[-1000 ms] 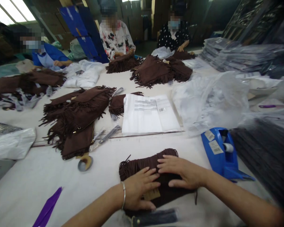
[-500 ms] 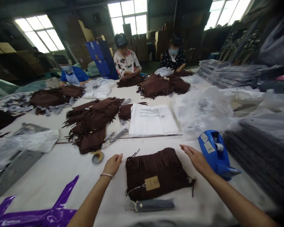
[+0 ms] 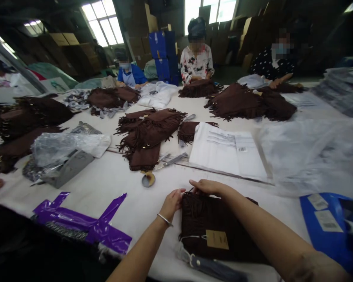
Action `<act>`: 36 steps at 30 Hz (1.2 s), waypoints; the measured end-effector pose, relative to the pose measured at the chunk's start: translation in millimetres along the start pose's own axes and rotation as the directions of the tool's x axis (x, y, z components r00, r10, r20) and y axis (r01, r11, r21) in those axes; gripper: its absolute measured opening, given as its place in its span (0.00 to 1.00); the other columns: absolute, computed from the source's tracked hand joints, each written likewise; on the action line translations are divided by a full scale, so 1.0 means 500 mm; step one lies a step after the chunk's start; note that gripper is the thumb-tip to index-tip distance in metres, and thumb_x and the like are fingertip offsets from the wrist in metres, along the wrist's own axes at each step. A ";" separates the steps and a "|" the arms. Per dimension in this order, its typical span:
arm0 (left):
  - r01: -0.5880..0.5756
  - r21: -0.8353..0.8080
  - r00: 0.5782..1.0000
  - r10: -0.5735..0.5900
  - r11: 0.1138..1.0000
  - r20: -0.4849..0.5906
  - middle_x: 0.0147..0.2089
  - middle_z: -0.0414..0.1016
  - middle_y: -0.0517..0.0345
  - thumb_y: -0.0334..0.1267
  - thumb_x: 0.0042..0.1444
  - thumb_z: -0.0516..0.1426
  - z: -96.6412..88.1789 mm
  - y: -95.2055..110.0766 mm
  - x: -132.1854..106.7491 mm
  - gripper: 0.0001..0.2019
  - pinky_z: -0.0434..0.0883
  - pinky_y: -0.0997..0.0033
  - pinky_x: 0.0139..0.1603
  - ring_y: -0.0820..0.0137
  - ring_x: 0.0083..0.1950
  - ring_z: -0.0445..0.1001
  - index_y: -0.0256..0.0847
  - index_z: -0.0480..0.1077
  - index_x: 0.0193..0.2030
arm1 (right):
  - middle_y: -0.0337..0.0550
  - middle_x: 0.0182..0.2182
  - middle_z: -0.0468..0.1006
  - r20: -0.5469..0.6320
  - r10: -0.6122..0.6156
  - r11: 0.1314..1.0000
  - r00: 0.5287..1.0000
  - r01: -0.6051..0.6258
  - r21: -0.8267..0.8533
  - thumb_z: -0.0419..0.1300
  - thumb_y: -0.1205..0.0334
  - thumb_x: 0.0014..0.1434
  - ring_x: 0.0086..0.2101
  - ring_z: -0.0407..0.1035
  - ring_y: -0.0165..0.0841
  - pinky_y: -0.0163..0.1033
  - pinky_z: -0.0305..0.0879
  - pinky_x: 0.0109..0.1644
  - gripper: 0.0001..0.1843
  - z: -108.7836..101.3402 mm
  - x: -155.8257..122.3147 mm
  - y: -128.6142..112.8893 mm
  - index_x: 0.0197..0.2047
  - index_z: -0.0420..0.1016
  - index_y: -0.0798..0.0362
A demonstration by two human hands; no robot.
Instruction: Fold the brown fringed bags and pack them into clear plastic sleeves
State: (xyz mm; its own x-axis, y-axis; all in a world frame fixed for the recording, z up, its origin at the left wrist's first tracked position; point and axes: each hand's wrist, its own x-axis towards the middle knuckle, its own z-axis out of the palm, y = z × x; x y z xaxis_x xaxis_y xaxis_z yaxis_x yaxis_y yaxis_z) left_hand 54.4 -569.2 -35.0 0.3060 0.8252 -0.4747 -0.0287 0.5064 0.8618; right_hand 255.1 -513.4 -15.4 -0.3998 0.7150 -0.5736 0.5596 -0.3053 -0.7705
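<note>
A dark brown fringed bag [image 3: 238, 231] lies flat on the table in front of me, with a tan card tag [image 3: 217, 239] tied to it by a white string. At its upper left corner, my left hand [image 3: 173, 203] has its fingers closed together against the edge. My right hand [image 3: 207, 187] reaches across the bag to that same corner, fingers bent over the fringe strands; their tips are partly hidden. My right forearm covers part of the bag. Along the bag's near edge lies a dark grey strap [image 3: 214, 268] in clear plastic.
A blue tape dispenser [image 3: 323, 223] stands at right. White printed bags [image 3: 223, 150] lie beyond my hands, beside piled brown fringed bags [image 3: 153, 129]. A tape roll [image 3: 148, 179], purple tape [image 3: 85, 223] and a grey metal box [image 3: 67, 168] lie left. Co-workers [image 3: 196, 58] are across the table.
My hands were apart on either side of the bag; both are now at its upper left corner. The right moved left across the bag. My view has turned left.
</note>
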 end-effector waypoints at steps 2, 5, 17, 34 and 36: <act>-0.069 -0.123 0.997 0.071 0.990 0.006 0.46 0.75 0.45 0.58 0.55 0.51 0.006 0.001 -0.008 0.29 0.68 0.62 0.48 0.61 0.47 0.73 0.35 0.64 0.53 | 0.47 0.28 0.79 0.050 -0.002 0.999 0.999 0.000 0.051 0.43 0.28 0.52 0.28 0.69 0.35 0.45 0.65 0.39 0.40 0.011 0.010 -0.013 0.35 0.79 0.55; -0.264 -0.002 0.964 0.264 0.964 0.013 0.51 0.73 0.47 0.52 0.59 0.49 0.014 0.017 -0.030 0.23 0.62 0.58 0.57 0.61 0.53 0.70 0.37 0.66 0.52 | 0.46 0.37 0.79 0.061 -0.049 0.988 0.997 0.040 0.147 0.33 0.31 0.57 0.36 0.71 0.36 0.46 0.64 0.46 0.42 0.030 -0.012 -0.022 0.46 0.75 0.53; -0.644 0.448 0.765 0.503 0.620 0.403 0.48 0.76 0.54 0.38 0.62 0.47 0.026 0.019 -0.169 0.14 0.57 0.59 0.64 0.65 0.53 0.71 0.43 0.72 0.48 | 0.42 0.49 0.75 -0.549 -0.349 0.906 0.759 0.423 0.008 0.43 0.45 0.63 0.54 0.63 0.42 0.52 0.48 0.63 0.25 -0.073 -0.282 0.070 0.47 0.75 0.49; -0.716 0.646 0.697 0.326 0.265 0.639 0.66 0.54 0.55 0.39 0.63 0.45 0.079 -0.036 -0.092 0.20 0.41 0.49 0.68 0.65 0.69 0.45 0.48 0.56 0.62 | 0.40 0.63 0.56 -0.416 -0.563 0.822 0.715 0.428 -0.377 0.52 0.51 0.61 0.62 0.46 0.39 0.55 0.37 0.66 0.24 0.042 -0.359 0.263 0.59 0.62 0.44; -0.731 0.626 0.682 0.295 0.270 0.669 0.66 0.54 0.56 0.39 0.63 0.45 0.076 -0.038 -0.100 0.20 0.42 0.49 0.68 0.66 0.69 0.45 0.49 0.57 0.62 | 0.40 0.64 0.53 -0.406 -0.581 0.804 0.706 0.420 -0.421 0.51 0.52 0.61 0.63 0.42 0.40 0.56 0.38 0.66 0.24 0.066 -0.375 0.274 0.61 0.59 0.44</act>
State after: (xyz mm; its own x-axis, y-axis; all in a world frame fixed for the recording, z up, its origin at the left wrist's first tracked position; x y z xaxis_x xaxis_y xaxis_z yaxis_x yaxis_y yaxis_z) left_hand 75.6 -629.8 -20.8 0.8370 0.5449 0.0497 0.3647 -0.6234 0.6917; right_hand 383.1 -710.1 -22.6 -0.3126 0.9371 0.1554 0.5878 0.3194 -0.7433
